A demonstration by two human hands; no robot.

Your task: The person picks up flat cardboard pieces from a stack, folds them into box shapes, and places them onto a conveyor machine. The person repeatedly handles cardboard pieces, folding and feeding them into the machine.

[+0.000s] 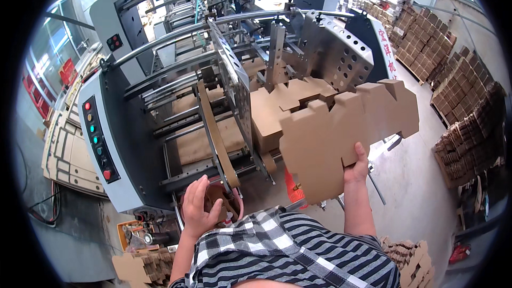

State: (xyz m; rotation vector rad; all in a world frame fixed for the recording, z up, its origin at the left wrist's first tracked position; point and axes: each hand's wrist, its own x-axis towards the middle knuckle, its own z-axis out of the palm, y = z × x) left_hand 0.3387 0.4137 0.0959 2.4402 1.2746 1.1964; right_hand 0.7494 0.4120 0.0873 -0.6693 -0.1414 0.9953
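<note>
My right hand (358, 166) grips the lower edge of a flat die-cut cardboard blank (341, 133), thumb on the near face and the other fingers hidden behind it. The brown blank is tilted up in front of the machine, with notches and tabs along its top edge. Behind it a stack of similar cardboard blanks (266, 109) lies in the machine's feeder, between perforated metal side plates (233, 69). My left hand (198, 208) is held low by the machine's near edge, fingers stretched and thumb apart, with nothing in it. A pinkish bucket (239, 202) is partly hidden beside it.
A grey machine panel (97, 138) with coloured buttons stands at left. A tan belt (213, 138) runs down the feeder. Pallets of stacked cardboard (426, 40) line the right side. More blanks (146, 268) lie low at left, near a yellow crate (128, 234).
</note>
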